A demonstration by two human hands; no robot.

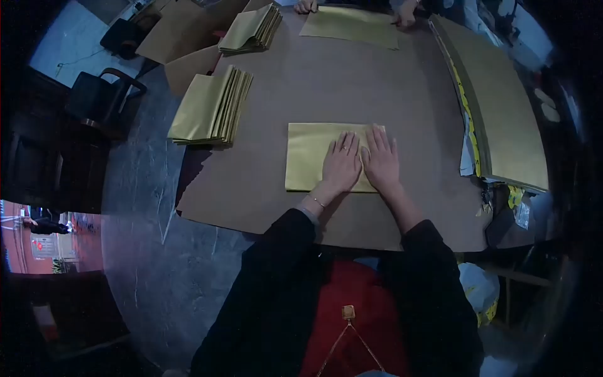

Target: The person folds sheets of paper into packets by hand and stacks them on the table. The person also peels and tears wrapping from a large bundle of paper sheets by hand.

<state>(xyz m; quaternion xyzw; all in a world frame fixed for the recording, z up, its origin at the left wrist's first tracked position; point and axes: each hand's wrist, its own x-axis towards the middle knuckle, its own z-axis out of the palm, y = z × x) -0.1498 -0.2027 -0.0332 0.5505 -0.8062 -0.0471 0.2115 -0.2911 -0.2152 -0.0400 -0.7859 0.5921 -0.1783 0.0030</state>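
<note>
A folded sheet of gold paper (304, 157) lies flat on the brown table covering in front of me. Both palms press down on its right half. My left hand (342, 164) rests near its middle, fingers stretched out and pointing away from me, a ring on one finger. Beside it my right hand (381, 160) lies flat along the right edge of the paper, fingers extended. The two hands nearly meet at the thumbs. The part of the paper beneath them is hidden.
Folded gold sheets form a stack (204, 110) at the table's left edge, with another stack (252, 28) behind it. Across the table, a person's hands hold a gold sheet (352, 26). A tall pile of flat gold sheets (496, 103) stands at right. Left are a cardboard box (188, 31) and chair (100, 97).
</note>
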